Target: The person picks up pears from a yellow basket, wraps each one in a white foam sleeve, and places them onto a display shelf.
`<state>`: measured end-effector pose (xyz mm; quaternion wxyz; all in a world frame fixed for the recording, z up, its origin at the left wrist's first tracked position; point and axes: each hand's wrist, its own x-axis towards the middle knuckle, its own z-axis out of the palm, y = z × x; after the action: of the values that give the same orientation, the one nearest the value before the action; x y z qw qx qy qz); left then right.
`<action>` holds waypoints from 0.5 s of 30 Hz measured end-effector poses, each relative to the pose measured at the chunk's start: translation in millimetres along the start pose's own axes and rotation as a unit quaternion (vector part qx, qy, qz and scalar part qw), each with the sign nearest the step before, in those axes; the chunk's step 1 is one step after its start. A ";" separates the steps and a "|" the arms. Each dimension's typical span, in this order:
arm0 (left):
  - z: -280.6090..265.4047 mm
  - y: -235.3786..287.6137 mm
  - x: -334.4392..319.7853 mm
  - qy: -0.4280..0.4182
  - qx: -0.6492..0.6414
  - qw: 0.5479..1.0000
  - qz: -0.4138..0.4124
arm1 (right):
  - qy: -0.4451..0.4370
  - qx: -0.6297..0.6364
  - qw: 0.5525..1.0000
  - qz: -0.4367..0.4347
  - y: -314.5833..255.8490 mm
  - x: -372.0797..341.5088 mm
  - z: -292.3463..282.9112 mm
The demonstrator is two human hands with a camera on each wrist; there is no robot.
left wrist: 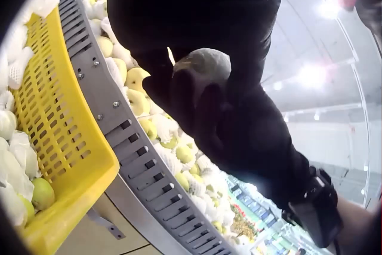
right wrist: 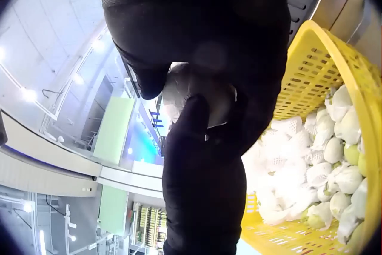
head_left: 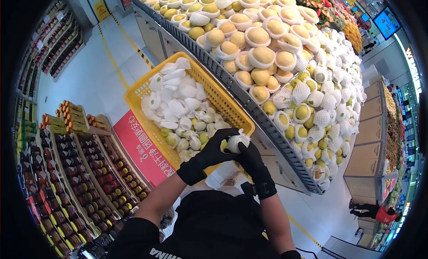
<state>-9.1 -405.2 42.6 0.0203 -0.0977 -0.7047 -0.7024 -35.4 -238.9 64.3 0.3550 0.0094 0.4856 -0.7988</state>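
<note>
In the head view, a pear in a white wrapper [head_left: 235, 144] is held between two black-gloved hands, just past the near corner of a yellow crate. The left hand [head_left: 210, 153] grips it from the left, with fingers over the top and thumb below. From the right, the right hand [head_left: 252, 163] holds it, thumb against the wrapper. The pale wrapper [left wrist: 210, 67] shows between dark fingers in the left wrist view, and the wrapped pear [right wrist: 200, 97] appears likewise in the right wrist view. Much of the fruit is hidden by the gloves.
The yellow crate [head_left: 132, 97] holds wrapped pears and loose white foam nets. Alongside runs a grey-edged display stand [head_left: 227, 83] heaped with yellow fruit [head_left: 261, 56] in foam nets. Shelves of jars [head_left: 84, 183] stand at left, and a person in red [head_left: 384, 215] is far right.
</note>
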 end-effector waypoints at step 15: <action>-111.2 -131.9 -51.8 0.005 0.265 0.937 -0.226 | 0.050 0.074 0.996 -0.020 -4.5 -20.8 -25.6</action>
<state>7.7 -520.6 -94.8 -0.1108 0.0767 -0.8689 -0.4763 -30.9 -206.0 61.8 0.3130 0.0659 0.4422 -0.8379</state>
